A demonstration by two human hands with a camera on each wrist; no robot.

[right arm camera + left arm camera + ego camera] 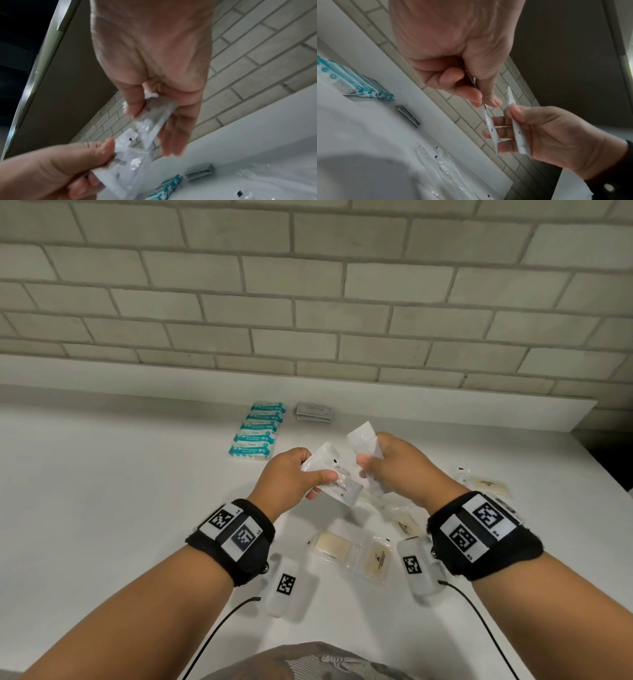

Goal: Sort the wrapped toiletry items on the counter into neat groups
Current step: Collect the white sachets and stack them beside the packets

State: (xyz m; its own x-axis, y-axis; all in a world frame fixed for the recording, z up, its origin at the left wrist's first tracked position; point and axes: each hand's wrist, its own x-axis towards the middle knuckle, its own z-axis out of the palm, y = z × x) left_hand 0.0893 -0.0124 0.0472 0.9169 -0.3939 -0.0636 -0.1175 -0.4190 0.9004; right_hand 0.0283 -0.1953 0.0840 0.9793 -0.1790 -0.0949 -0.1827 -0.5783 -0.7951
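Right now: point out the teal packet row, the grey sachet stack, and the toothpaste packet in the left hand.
teal packet row [257, 431], head view, middle packet.
grey sachet stack [313, 411], head view, top sachet's face.
toothpaste packet [343, 488], head view, printed label; left hand [291, 479] pinches it.

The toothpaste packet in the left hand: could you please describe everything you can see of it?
The toothpaste packet is a flat, clear-and-white plastic sachet with "toothpaste" printed in dark letters and a small black mark near its top edge. It is held in the air above the counter, tilted, pinched between the thumb and fingers of the left hand. Seen edge-on from the left wrist view, it is thin. Whether it touches the right hand's packet is unclear.
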